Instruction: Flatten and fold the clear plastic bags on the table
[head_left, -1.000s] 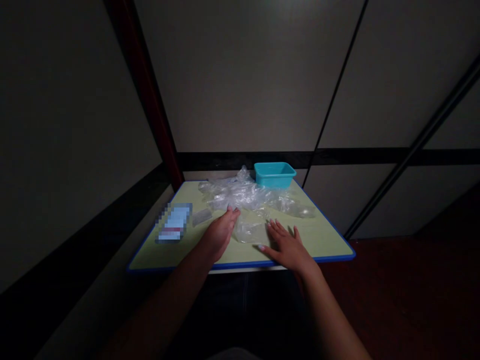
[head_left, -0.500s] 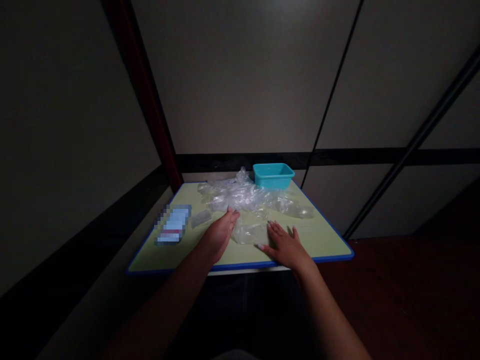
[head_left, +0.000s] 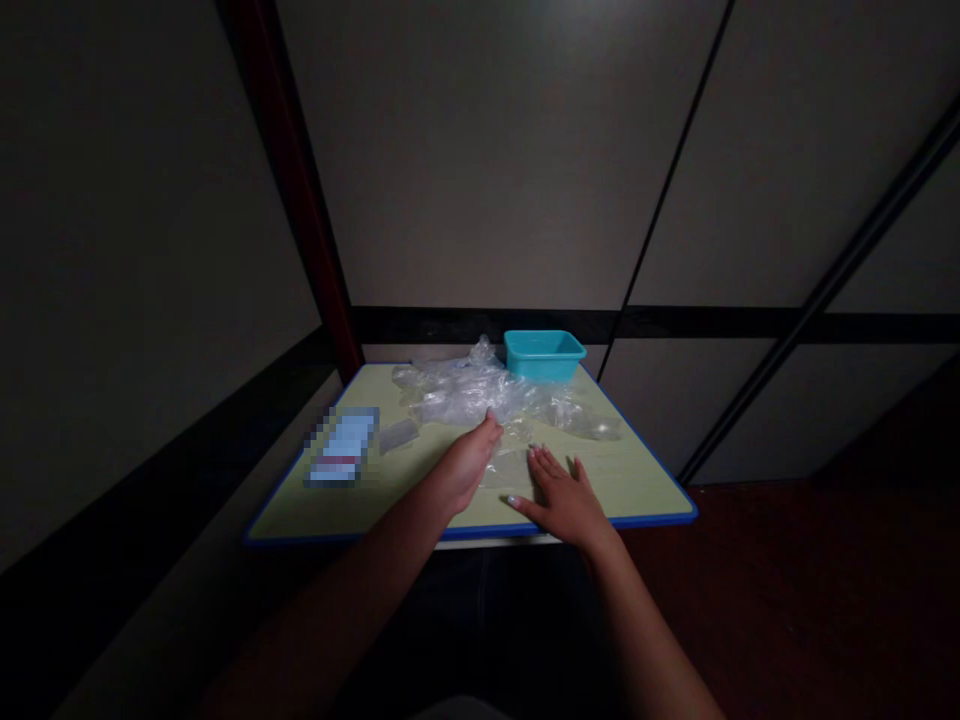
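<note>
A clear plastic bag lies flattened on the table between my hands. My right hand rests palm down with fingers spread, its fingertips on the bag's right edge. On the left side, my left hand stands on its edge over the bag, fingers stretched out and side by side, thumb up. Its palm side faces right and nothing shows in it. Just beyond both hands spreads a heap of crumpled clear plastic bags, with one part reaching to the right.
The small yellow-green table has a blue rim. A turquoise basket stands at the back right by the wall panels. On the left lie a blurred-out phone-like object and a small folded piece of plastic.
My left hand has slid right across the clear bag, closer to my right hand, and the bag looks flatter. My right hand stays nearly in place. The view has shifted slightly.
</note>
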